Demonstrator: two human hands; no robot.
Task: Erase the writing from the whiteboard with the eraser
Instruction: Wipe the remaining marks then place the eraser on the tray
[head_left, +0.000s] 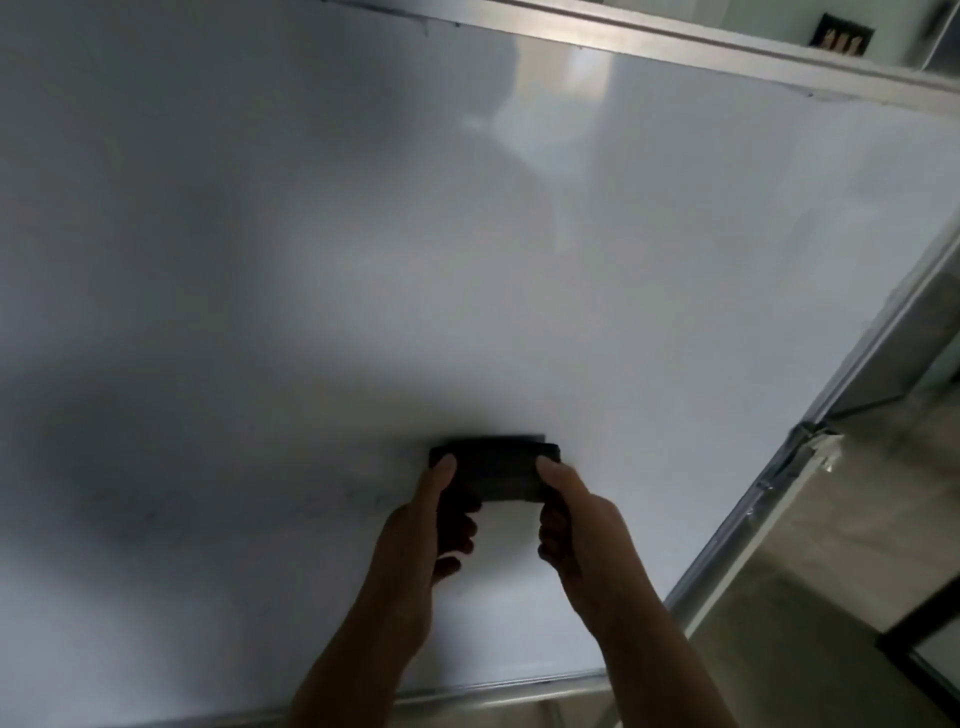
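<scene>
i note first what i cannot read. the faint writing (291, 506) left of the eraser is a pale grey smear low on the whiteboard (519, 260); no letters can be made out. the whole view is soft and blurred. the board's left part runs out of the picture, and a dark shadow lies over its lower left area. both forearms are cut off by the lower edge. the face of the eraser (493, 470) that meets the board is hidden, so i cannot confirm how flat it sits. a small dark item (844, 35) above the board's upper frame, top right, is too blurred to identify.

the eraser is a dark rectangular block, low and slightly right of centre on the board, held against the surface. my left hand (421, 540) grips its left end, thumb up along the end and fingers curled beneath; that grip is clamped on the eraser. my right hand (576, 525) grips the right end in the same manner, also clamped on the eraser.

the board surface is white and glossy, with a bright reflection near the top centre. a silver metal frame (753, 525) borders it along the top, the right side and the bottom. past the right edge i see a pale marbled floor (810, 597) and a dark-framed panel (919, 649) at the lower right corner.
</scene>
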